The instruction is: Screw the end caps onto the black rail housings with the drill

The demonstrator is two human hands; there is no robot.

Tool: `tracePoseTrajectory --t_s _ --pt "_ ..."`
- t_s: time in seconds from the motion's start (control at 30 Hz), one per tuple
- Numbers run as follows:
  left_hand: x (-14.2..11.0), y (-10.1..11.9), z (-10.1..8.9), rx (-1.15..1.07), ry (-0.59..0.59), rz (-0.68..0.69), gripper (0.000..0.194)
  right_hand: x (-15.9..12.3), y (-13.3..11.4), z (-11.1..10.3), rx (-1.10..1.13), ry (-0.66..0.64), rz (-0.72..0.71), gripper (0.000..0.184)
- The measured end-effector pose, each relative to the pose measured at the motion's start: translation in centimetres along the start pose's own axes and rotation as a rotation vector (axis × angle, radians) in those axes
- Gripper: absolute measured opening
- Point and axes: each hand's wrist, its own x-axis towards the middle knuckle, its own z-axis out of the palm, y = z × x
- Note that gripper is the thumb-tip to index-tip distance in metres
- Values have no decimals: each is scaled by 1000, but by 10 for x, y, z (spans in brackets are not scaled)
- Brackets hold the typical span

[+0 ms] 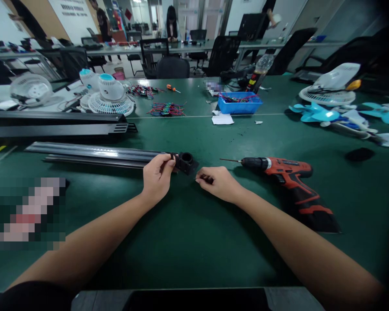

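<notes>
My left hand [157, 175] pinches a black plastic bracket with a round ring [185, 160], just above the green table. Beneath and behind that hand lie long, shiny dark metal profiles [100, 153], running off to the left. Close by on the right, my right hand [221, 183] has its thumb and forefinger pressed together on something tiny that I cannot make out. An orange and black cordless drill [290, 168] lies on its side to the right, its long thin bit pointing at my hands.
Dark metal channels [52, 127] lie at the far left, before white fan parts [112, 99]. Bundled wires [167, 109], a blue bin [240, 103] and a screwdriver [172, 88] stand farther back. Blue fan blades [314, 113] are at the right. A person [171, 26] sits beyond.
</notes>
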Motion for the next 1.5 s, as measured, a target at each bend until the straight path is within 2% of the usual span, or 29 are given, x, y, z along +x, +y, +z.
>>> tracePoseTrajectory --t_s 0.2,0.33,0.43,0.6,0.83,1.03,1.27,1.33,1.43,1.5 --pt "0 -1 -3 62 -17 12 26 -4 -4 -17 172 69 71 12" --pt "1 2 -2 84 -41 83 22 -5 -14 -29 428 132 149 16" --pt "1 7 -2 116 -64 136 19 -5 -19 -29 516 144 176 17" --pt "2 11 -2 166 -95 222 16 -4 -19 -20 463 123 185 18" --pt "2 10 -1 199 -82 322 13 -5 -18 -15 371 140 108 14" --pt "2 11 0 204 -69 354 12 -5 -19 -9 272 214 7 10" --pt "2 10 0 211 -70 382 12 -7 -22 -8 160 233 -50 12" --pt "2 11 1 222 -65 401 12 -7 -24 -7 171 246 -32 11" --pt "2 12 1 231 -64 417 13 -8 -26 -4 310 277 86 4" --pt "2 12 1 233 -63 425 12 -8 -27 -1 459 295 195 21"
